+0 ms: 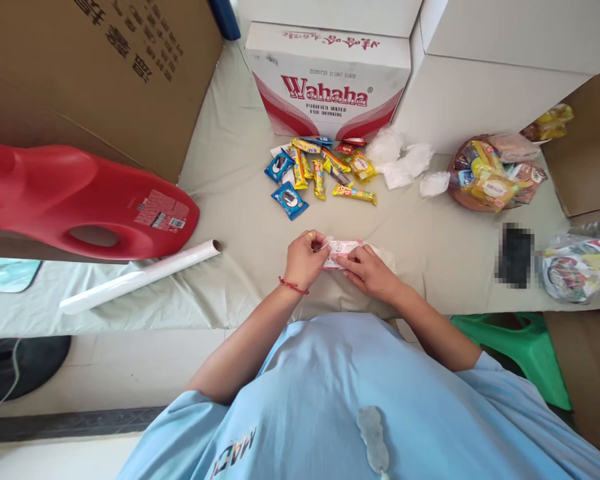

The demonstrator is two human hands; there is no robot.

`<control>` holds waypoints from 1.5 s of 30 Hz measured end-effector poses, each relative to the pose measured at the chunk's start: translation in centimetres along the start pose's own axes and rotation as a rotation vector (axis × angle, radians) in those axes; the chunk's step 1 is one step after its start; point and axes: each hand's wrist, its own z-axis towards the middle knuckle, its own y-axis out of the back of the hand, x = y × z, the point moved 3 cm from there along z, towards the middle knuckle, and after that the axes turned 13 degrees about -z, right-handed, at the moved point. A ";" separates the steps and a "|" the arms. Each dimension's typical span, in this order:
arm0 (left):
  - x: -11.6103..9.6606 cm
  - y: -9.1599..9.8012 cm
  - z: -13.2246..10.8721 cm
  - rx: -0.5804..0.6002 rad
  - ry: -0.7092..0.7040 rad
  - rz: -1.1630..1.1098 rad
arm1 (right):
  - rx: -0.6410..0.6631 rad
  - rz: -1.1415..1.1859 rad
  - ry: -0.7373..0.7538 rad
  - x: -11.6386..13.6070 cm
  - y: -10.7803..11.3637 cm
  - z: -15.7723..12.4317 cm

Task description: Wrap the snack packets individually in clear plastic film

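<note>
A small flat pink-and-white packet (pixel 344 247) lies on the cloth-covered table close to my body. At its left end, my left hand (pixel 305 259) is closed, thumb and fingers pinching some clear plastic. My right hand (pixel 373 272) grips the packet's right part, with the thumb along the near edge and the fingers over the top. More clear plastic (pixel 386 257) shows just beyond my right hand. Exactly how the plastic sits around the packet is partly hidden by my fingers.
Several small wrapped snacks (pixel 319 179) lie ahead, before a Wahaha carton (pixel 330 87). Crumpled clear plastic (pixel 405 165) sits right of them, then a filled snack basket (pixel 460 195). On the left are a red jug (pixel 110 187) and a white film roll (pixel 145 277).
</note>
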 end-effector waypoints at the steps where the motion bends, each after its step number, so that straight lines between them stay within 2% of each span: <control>1: 0.2 -0.2 0.1 -0.016 0.010 -0.037 | 0.002 0.003 -0.007 0.1 0.0 -0.1; 3: 0.8 0.4 0.4 -0.071 0.031 -0.138 | 0.008 0.004 -0.038 0.3 0.0 -0.2; 6: 2.1 3.0 0.5 -0.147 0.065 -0.242 | 0.039 -0.041 -0.137 0.8 0.3 0.1; 8: 3.1 4.8 0.2 -0.173 0.099 -0.247 | 0.100 -0.107 -0.192 1.4 0.8 0.6; 11: 4.1 6.5 -0.4 -0.182 0.124 -0.237 | 0.219 -0.229 -0.185 2.4 1.5 1.7; 16: 4.8 6.9 -0.7 -0.194 0.142 -0.297 | 0.267 -0.350 -0.050 3.1 2.1 2.3; 19: 4.6 6.8 -0.4 -0.202 0.153 -0.342 | 0.278 -0.377 -0.024 3.0 1.9 1.7; 23: 3.5 5.6 -0.2 -0.188 0.147 -0.362 | 0.267 -0.388 -0.045 2.9 1.5 1.3; 29: 1.6 -0.2 -0.7 -0.031 0.013 -0.154 | 0.267 -0.350 -0.060 3.0 0.8 1.5; 33: 0.8 -3.1 -3.0 0.163 -0.250 0.302 | 0.228 -0.204 -0.044 2.5 1.1 0.9; 36: 1.0 -3.5 -5.4 0.260 -0.425 0.618 | 0.127 0.100 0.041 1.3 2.2 -0.6; 37: 1.2 -3.5 -6.1 0.280 -0.454 0.708 | 0.077 0.199 0.020 0.5 2.6 -1.2; 39: 1.7 -3.4 -7.0 0.316 -0.485 0.853 | -0.069 0.276 -0.179 -1.7 3.0 -2.4; 42: 2.3 -3.4 -7.5 0.362 -0.507 0.975 | -0.274 0.061 -0.593 -4.7 2.7 -3.9; 43: 2.4 -3.5 -7.4 0.372 -0.514 0.998 | -0.285 -0.027 -0.672 -5.3 2.3 -4.2; 45: 2.6 -3.7 -7.3 0.376 -0.527 1.021 | -0.241 -0.117 -0.731 -5.7 1.4 -4.2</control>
